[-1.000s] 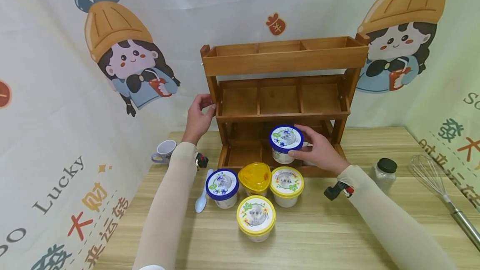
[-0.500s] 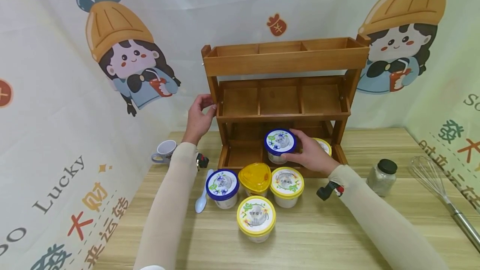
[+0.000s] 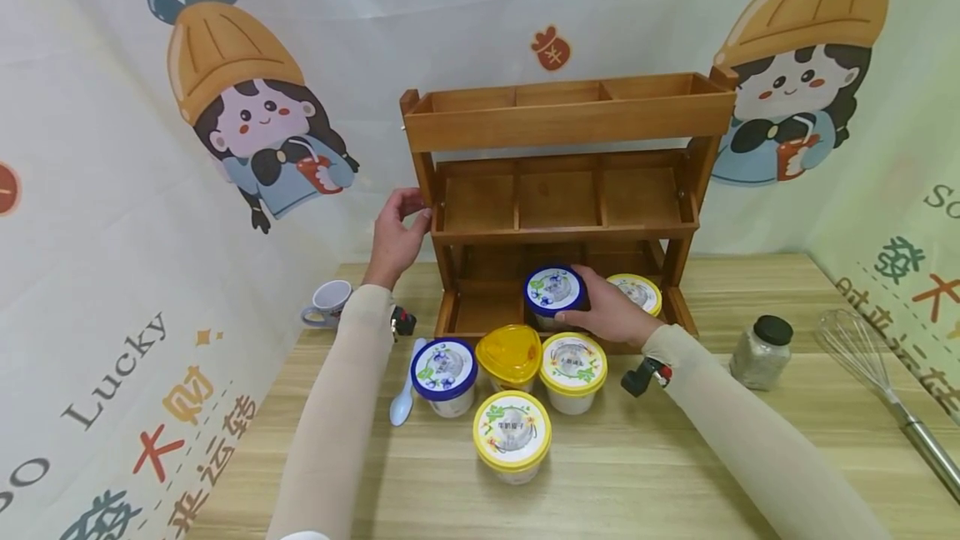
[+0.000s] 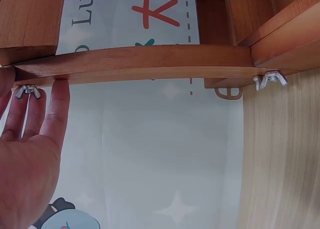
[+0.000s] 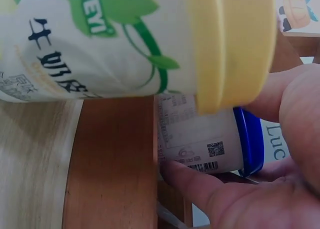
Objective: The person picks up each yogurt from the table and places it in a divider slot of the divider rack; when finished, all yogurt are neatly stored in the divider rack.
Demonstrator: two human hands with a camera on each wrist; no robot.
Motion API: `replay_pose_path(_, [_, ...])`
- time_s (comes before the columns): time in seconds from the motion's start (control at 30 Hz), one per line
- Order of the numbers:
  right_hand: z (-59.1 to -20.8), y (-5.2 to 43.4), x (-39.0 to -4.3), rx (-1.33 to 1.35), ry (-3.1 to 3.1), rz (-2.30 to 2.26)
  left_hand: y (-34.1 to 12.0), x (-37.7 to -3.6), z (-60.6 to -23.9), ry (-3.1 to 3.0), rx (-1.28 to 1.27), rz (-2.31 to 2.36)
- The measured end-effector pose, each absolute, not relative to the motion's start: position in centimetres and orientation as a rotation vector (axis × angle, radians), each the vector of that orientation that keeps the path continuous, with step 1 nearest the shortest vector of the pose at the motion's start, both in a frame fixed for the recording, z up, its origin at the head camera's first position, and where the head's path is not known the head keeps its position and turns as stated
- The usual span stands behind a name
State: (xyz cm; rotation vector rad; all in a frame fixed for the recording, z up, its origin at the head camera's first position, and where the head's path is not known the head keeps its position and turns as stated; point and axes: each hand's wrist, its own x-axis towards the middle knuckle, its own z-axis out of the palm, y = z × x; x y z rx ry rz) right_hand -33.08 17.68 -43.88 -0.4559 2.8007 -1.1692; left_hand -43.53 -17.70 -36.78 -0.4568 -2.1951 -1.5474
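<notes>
The blue-lidded tub (image 3: 553,292) is upright, its printed lid facing up and its axis near vertical, at the middle compartment of the lowest tier of the wooden rack (image 3: 570,127); its base is hidden. The right hand (image 3: 613,311) grips it from the right, thumb in front. The left hand (image 3: 396,242) has its fingers fairly straight, tips touching the rack's left side post beside a wing nut (image 4: 28,91). A yellow-lidded tub (image 3: 636,293) sits in the right compartment. More tubs (image 3: 512,436) stand before the rack on the wood-grain counter (image 3: 637,473), with a spoon (image 3: 402,404), mug (image 3: 332,298), jar (image 3: 762,354) and whisk (image 3: 930,452) around. A cartoon-printed backdrop (image 3: 465,32) hangs behind.
</notes>
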Motion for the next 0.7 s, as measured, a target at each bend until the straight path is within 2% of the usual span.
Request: replay_pose_path(0.7, [-44.23,16.76,-33.10,-0.421,2.780,-1.112,-17.86,-43.52,-36.82,-2.218,-0.448,-1.531])
